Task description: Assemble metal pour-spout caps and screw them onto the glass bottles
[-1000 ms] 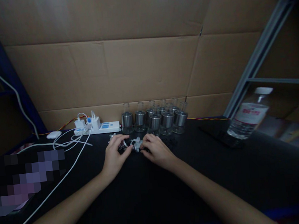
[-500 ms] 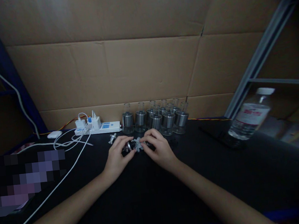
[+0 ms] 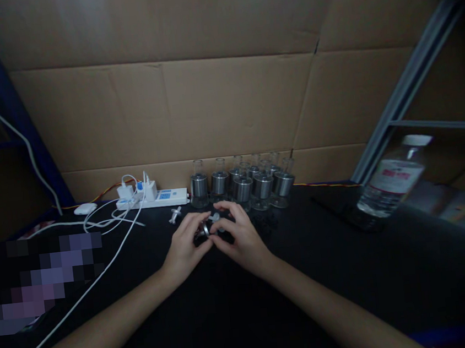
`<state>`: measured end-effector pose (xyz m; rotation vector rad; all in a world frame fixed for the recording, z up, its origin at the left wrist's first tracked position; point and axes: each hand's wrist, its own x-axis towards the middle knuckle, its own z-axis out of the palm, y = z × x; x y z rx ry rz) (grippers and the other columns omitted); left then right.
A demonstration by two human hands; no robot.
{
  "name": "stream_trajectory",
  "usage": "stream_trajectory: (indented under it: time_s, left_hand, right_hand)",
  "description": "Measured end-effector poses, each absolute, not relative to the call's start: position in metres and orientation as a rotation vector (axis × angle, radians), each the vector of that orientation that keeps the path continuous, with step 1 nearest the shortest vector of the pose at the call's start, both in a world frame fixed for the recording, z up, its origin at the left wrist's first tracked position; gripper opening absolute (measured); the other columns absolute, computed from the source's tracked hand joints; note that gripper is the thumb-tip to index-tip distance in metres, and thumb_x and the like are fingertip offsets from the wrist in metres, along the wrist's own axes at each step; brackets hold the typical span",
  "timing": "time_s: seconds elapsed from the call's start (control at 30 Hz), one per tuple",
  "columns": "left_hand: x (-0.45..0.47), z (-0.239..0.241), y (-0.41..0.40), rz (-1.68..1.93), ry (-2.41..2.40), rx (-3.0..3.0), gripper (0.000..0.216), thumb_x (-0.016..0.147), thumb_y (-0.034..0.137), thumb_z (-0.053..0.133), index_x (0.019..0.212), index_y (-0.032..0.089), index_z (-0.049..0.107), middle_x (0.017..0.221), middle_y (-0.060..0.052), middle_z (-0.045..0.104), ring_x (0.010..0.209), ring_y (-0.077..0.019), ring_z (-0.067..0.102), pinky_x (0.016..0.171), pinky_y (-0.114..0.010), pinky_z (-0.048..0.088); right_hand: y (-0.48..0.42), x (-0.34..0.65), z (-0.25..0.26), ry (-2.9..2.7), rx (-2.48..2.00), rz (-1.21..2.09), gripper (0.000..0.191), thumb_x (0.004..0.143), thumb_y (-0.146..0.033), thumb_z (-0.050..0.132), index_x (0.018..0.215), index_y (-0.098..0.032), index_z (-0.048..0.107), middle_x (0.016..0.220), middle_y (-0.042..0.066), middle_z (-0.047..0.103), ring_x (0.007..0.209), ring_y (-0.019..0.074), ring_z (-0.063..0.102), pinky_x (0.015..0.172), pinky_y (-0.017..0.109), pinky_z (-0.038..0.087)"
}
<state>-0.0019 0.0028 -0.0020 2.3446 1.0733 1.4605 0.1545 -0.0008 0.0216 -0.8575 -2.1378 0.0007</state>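
My left hand is closed around a small round metal piece with a shiny rim, low over the black table. My right hand meets it from the other side, thumb and fingertips curled at the rim. Whether the right fingers pinch something small of their own is hidden. Just behind them lie small translucent pieces, partly covered by the right fingers. Left of these rests a silvery metal part with short arms.
Several glass vessels with metal bands stand along the cardboard wall. A white power strip with plugs and cables is left of them. Small dark pieces lie right of my hands; a water bottle stands farther right.
My right hand has moved slightly left from the translucent pieces to the metal piece in my left hand. The left hand has stayed nearly in place, still holding it.
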Motion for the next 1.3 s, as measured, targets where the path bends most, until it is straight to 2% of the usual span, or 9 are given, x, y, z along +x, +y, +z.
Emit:
stream_trajectory:
  time_s: [0.43, 0.7, 1.03, 1.13, 1.3]
  left_hand:
    - [-0.002, -0.006, 0.003, 1.526, 1.134, 2.308, 0.042, 0.067, 0.016, 0.059, 0.108, 0.021, 0.047, 0.094, -0.003, 0.055, 0.08, -0.0156, 0.055, 0.072, -0.03, 0.046]
    - [-0.001, -0.003, 0.002, 1.505, 1.122, 2.33, 0.042, 0.067, 0.015, 0.059, 0.107, 0.021, 0.047, 0.096, -0.004, 0.055, 0.084, -0.016, 0.054, 0.074, -0.03, 0.045]
    - [0.0, -0.003, 0.0, 1.489, 1.065, 2.316, 0.03, 0.067, 0.013, 0.058, 0.095, 0.02, 0.05, 0.089, -0.003, 0.054, 0.077, -0.0145, 0.053, 0.069, -0.027, 0.045]
    - [0.001, -0.001, -0.002, 1.481, 1.036, 2.34, 0.024, 0.068, 0.013, 0.057, 0.091, 0.018, 0.051, 0.088, -0.003, 0.054, 0.081, -0.0151, 0.052, 0.07, -0.026, 0.044]
    - [0.001, 0.001, -0.004, 1.479, 1.011, 2.343, 0.023, 0.069, 0.015, 0.057, 0.091, 0.017, 0.051, 0.089, -0.004, 0.054, 0.079, -0.0143, 0.053, 0.067, -0.025, 0.044]
  right_hand:
    - [-0.005, 0.155, 0.03, -2.243, -0.866, -0.1, 0.009, 0.072, -0.016, 0.052, 0.077, -0.02, 0.058, 0.128, 0.008, 0.034, 0.117, 0.023, 0.03, 0.086, 0.043, 0.032]
    - [-0.01, 0.153, 0.032, -2.29, -0.877, -0.188, 0.007, 0.073, -0.014, 0.049, 0.075, -0.018, 0.055, 0.114, 0.011, 0.047, 0.107, 0.0226, 0.039, 0.082, 0.039, 0.035]
    - [-0.01, 0.151, 0.03, -2.279, -0.889, -0.212, 0.007, 0.067, -0.013, 0.05, 0.072, -0.018, 0.051, 0.097, 0.007, 0.049, 0.089, 0.0195, 0.044, 0.073, 0.032, 0.036]
    - [-0.009, 0.15, 0.028, -2.25, -0.901, -0.227, 0.007, 0.066, -0.012, 0.048, 0.07, -0.017, 0.049, 0.089, 0.006, 0.049, 0.083, 0.0187, 0.044, 0.07, 0.031, 0.036]
    - [-0.004, 0.158, 0.034, -2.121, -0.923, -0.187, 0.008, 0.066, -0.011, 0.046, 0.069, -0.017, 0.047, 0.083, 0.006, 0.046, 0.079, 0.0174, 0.045, 0.068, 0.029, 0.038]
